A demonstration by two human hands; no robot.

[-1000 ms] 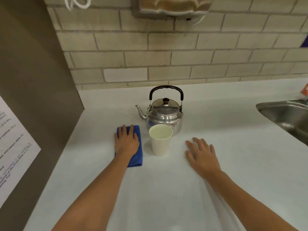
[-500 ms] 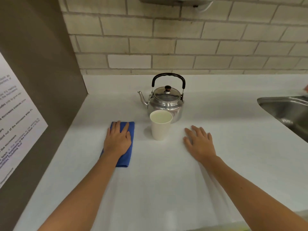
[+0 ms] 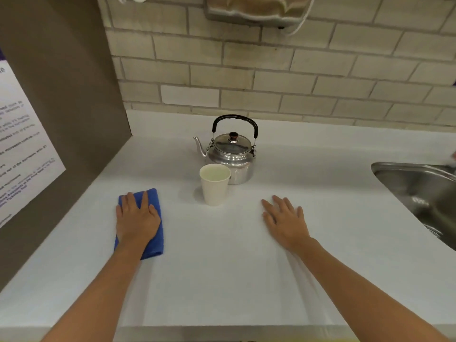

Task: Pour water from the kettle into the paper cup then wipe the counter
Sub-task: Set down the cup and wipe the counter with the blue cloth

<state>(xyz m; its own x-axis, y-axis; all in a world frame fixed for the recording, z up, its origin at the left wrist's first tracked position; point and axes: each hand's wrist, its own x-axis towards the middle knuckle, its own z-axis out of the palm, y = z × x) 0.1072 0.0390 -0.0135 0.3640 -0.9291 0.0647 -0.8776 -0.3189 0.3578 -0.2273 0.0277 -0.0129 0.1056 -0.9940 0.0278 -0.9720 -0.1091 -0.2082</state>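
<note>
- The left hand lies palm down on a folded blue cloth at about 9 o'clock from the paper cup; its grip is spread flat with the fingers straight, pressing on the cloth and not curled around it.
- The cloth lies flat on the white desk, its long side running near to far, and shows beyond the fingertips and along the hand's right side.
- The right hand rests palm down on the bare desk at about 4 o'clock from the cup; its grip is wide open, fingers slightly fanned, holding nothing and touching only the surface.
- The paper cup stands upright between the two hands and a little farther off, apart from both; pale liquid shows inside it near the top.
- The steel kettle stands upright just behind the cup at about 1 o'clock from it, lid on, black handle raised, spout pointing to 9 o'clock. The cup's rim overlaps the kettle's body in view; whether they touch I cannot tell.
- A steel sink is set into the desk at 3 o'clock, well apart from the right hand.
- A grey side panel with a printed notice closes off the 9 o'clock side.
- A brick wall runs along the far edge at 12 o'clock, with a dispenser mounted above the kettle.
</note>
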